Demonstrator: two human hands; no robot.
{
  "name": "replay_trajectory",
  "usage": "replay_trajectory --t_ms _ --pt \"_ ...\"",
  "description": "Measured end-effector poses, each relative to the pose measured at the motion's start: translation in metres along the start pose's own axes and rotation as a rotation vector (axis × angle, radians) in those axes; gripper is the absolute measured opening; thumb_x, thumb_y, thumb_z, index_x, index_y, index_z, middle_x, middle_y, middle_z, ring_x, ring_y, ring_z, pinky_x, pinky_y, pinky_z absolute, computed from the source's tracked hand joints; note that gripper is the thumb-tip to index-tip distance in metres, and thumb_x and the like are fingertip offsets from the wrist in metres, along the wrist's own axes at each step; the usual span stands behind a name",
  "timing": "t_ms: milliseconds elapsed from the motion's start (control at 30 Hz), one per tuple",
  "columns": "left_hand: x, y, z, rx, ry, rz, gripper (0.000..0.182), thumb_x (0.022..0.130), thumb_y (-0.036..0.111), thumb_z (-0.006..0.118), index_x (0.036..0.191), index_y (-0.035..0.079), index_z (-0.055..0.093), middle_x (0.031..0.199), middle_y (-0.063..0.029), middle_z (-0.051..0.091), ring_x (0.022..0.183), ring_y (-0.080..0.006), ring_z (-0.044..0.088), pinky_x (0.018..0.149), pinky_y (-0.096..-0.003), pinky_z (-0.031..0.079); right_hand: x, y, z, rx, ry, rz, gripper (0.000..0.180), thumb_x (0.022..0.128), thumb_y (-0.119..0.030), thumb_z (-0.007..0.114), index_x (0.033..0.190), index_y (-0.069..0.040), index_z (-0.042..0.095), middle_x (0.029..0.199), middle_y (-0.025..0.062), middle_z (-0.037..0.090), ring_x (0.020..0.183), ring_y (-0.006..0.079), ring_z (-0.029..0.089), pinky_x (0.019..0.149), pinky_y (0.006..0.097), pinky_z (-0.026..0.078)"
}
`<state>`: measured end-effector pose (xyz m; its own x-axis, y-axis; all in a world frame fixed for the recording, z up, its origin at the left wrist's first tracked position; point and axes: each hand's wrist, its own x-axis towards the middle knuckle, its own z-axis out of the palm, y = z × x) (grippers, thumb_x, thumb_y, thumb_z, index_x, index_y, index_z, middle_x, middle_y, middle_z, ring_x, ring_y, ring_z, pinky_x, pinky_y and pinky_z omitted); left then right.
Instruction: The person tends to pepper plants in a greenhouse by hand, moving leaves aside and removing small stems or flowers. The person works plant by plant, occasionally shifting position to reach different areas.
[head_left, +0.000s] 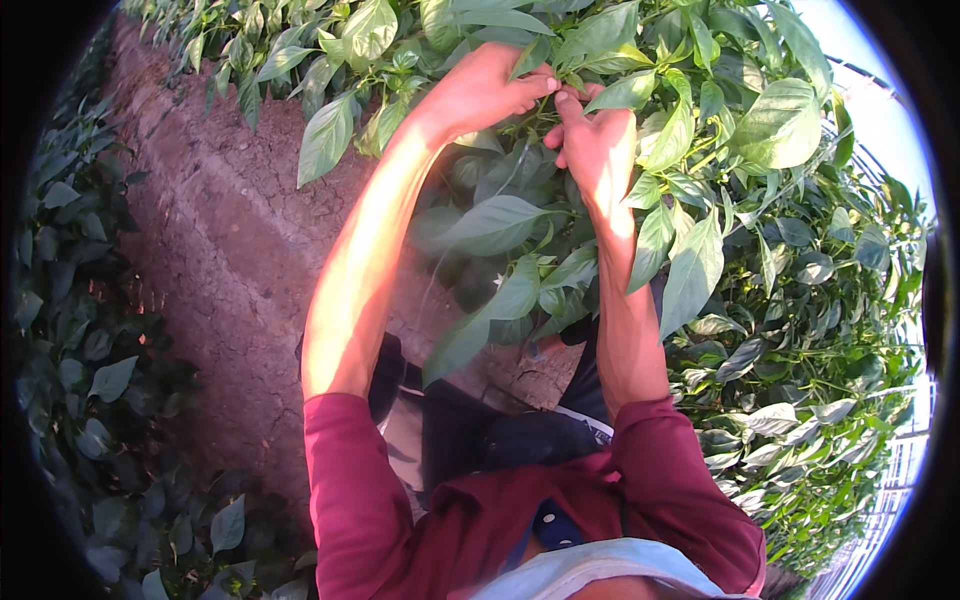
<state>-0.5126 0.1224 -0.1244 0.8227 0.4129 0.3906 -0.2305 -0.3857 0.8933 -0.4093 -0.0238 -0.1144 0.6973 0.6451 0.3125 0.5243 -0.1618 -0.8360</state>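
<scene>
Both hands are raised among the leaves of a pepper plant (480, 225) at the top middle, their fingertips meeting. My left hand (484, 90) comes in from the left, thumb and index finger pinched together at a small leaf or stem tip. My right hand (596, 139) is beside it, thumb and forefinger against the same spot, its other fingers curled. What lies between the fingertips is too small to make out. Broad green leaves partly cover both hands. A thin pale string (517, 169) runs down through the foliage below them. A small white flower (499, 280) shows lower among the leaves.
Bare cracked soil (225, 225) forms a path on the left, with another row of plants (67, 300) along its far side. Dense pepper foliage (810, 315) fills the right. Below the forearms are my dark-clothed legs (457, 427).
</scene>
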Motion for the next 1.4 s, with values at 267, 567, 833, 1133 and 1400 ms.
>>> replay_trajectory --t_ms 267,567,833,1133,1400 --pt "-0.001 0.004 0.004 0.14 0.104 -0.105 0.032 0.102 0.03 0.064 0.108 -0.001 0.071 0.081 -0.0076 0.072 0.066 -0.0145 0.069 0.061 -0.0306 0.057 -0.007 -0.002 0.009 -0.064 -0.067 -0.03 0.032 0.093 -0.031 0.077 0.097 0.001 0.074 0.06 0.0058 0.068 0.048 0.0117 0.06 0.051 0.0311 0.048" --pt "-0.009 0.022 0.002 0.18 0.129 -0.115 0.039 0.103 0.036 0.064 0.108 -0.002 0.071 0.08 -0.0107 0.074 0.063 -0.0177 0.073 0.059 -0.0304 0.059 -0.001 -0.001 0.023 0.138 -0.007 -0.022 0.025 0.09 -0.023 0.078 0.094 0.002 0.076 0.067 0.0043 0.069 0.052 0.0084 0.057 0.051 0.0276 0.045" --pt "-0.001 0.012 0.018 0.419 0.272 -0.05 0.044 0.1 0.039 0.063 0.111 -0.002 0.075 0.097 -0.0245 0.076 0.095 -0.0406 0.074 0.085 -0.0475 0.057 -0.016 -0.014 0.008 0.181 -0.106 0.024 0.02 0.092 -0.018 0.074 0.096 0.002 0.076 0.065 -0.0004 0.065 0.054 0.0036 0.055 0.046 0.0226 0.039" --pt "-0.007 0.015 0.005 0.316 0.323 -0.055 0.037 0.097 0.036 0.069 0.106 0.001 0.076 0.092 -0.027 0.073 0.094 -0.0476 0.07 0.083 -0.0525 0.053 -0.032 -0.024 -0.017 0.049 -0.315 -0.287 0.012 0.085 -0.004 0.08 0.093 -0.003 0.072 0.072 -0.0044 0.06 0.063 0.0041 0.048 0.06 0.0225 0.042" --pt "-0.008 -0.011 -0.003 0.161 0.315 -0.121 0.038 0.099 0.034 0.067 0.119 0.003 0.076 0.105 -0.0133 0.078 0.094 -0.0243 0.072 0.084 -0.0373 0.056 0.014 -0.03 0.008 0.293 0.203 -0.316 0.012 0.095 -0.007 0.073 0.101 0.0 0.065 0.068 -0.0052 0.057 0.056 0.0004 0.041 0.05 0.021 0.03"
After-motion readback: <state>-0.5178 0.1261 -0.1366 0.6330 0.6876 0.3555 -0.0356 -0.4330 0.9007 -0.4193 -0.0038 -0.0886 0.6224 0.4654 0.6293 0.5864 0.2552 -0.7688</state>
